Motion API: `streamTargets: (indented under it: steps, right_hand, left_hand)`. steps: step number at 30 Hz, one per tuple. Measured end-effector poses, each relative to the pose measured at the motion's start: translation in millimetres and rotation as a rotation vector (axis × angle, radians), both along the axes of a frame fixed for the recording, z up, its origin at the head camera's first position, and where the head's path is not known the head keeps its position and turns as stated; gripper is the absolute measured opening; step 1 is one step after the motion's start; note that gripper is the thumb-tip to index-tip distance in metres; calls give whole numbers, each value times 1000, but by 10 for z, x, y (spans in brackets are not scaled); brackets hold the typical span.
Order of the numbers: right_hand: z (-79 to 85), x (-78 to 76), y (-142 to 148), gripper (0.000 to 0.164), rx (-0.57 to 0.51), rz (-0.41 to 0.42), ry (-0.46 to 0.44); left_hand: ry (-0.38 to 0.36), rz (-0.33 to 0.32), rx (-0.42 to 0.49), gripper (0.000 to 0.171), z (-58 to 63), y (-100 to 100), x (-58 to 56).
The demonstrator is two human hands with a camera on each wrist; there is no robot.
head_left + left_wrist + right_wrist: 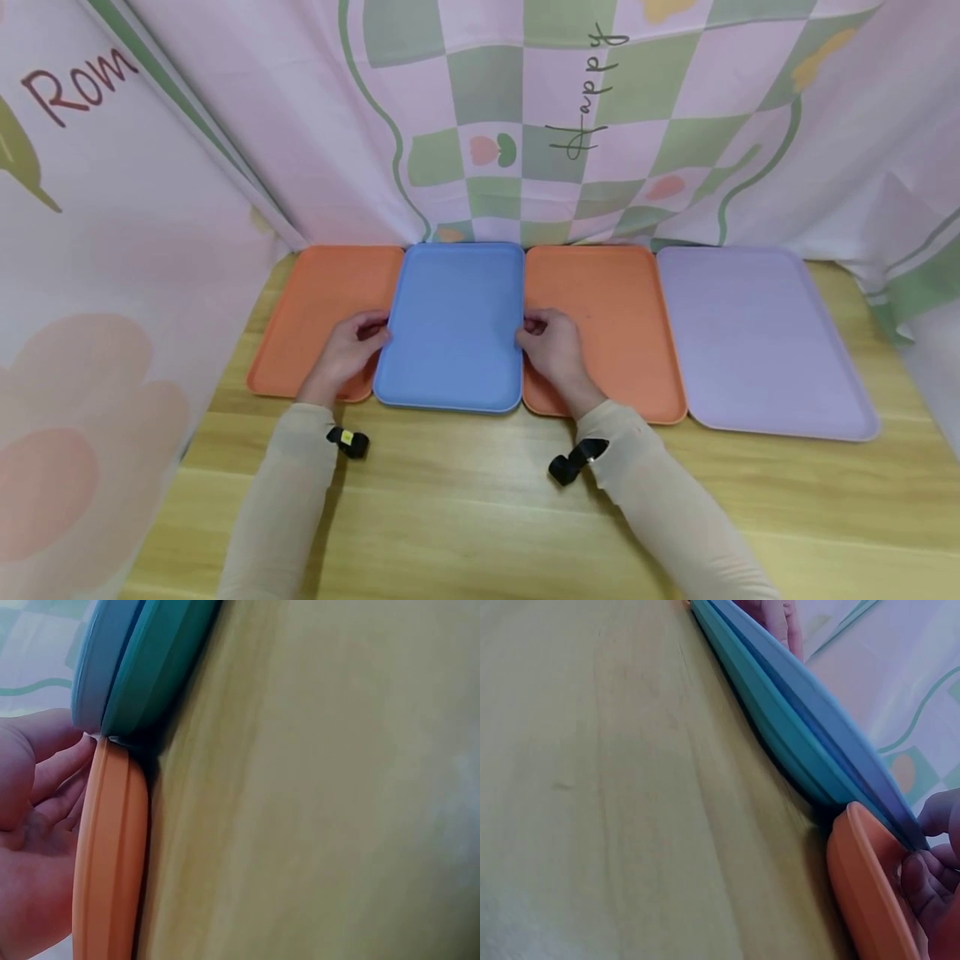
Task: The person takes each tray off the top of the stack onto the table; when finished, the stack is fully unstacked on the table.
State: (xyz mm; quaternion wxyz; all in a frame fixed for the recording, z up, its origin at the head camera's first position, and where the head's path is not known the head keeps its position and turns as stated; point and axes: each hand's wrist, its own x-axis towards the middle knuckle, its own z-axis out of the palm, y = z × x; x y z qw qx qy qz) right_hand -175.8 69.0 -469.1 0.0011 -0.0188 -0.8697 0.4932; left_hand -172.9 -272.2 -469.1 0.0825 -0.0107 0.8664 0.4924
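Observation:
A blue tray (pixel 456 325) lies between two orange trays, its long sides running away from me. Both wrist views reveal a teal tray (pixel 159 667) directly beneath it, out of sight in the head view. My left hand (pixel 349 350) pinches the blue tray's left edge, over the left orange tray (pixel 341 283). At the opposite edge, my right hand (pixel 555 346) pinches the blue rim between thumb and fingers, above the right orange tray (pixel 611 333). In the right wrist view a narrow gap runs between the blue tray (pixel 832 724) and the teal one.
A lavender tray (pixel 761 342) ends the row on the right. All the trays lie on a wooden table (pixel 465 508). Patterned curtain cloth (pixel 555 100) hangs close behind them, and more cloth (pixel 135 275) hangs along the left side.

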Motion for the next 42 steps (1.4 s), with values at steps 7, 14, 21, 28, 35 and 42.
streamTargets:
  steps: [7, 14, 21, 28, 35, 42]
  right_hand:
    - [31, -3, 13, 39, -28, -22, -21]
    - [56, 20, 32, 42, -61, -58, 5]
    - [50, 56, 0, 40, -148, -136, 8]
    - [45, 69, 42, 39, -191, -182, 2]
    - [70, 74, 196, 39, -169, -148, 0]
    - [126, 64, 366, 35, -206, -161, 36]
  left_hand:
    - [-2, 8, 15, 46, -14, -7, -15]
    - [8, 4, 14, 44, -3, 2, -13]
    - [36, 14, 21, 44, -10, 13, -15]
    - [43, 20, 25, 43, -15, 20, -9]
    - [40, 20, 16, 42, -6, 27, -3]
    - [39, 11, 9, 42, -9, 30, -4]
